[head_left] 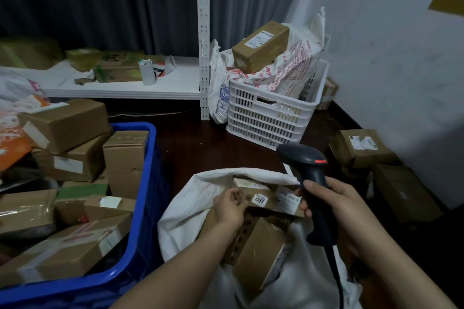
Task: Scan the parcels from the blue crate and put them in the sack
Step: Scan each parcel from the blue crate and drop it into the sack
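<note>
L hand [231, 206] hides parcel [272, 203] end, scanner [305, 158] cord [336, 272] cropped

Blue crate [140, 246]; white sack [185, 218] — brown parcels [62, 123]; black scanner [313, 178]

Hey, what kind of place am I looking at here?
Probably a small parcel sorting room: a blue crate heaped with labelled cardboard parcels, a white sack holding more, and a barcode scanner in the right hand.
</note>
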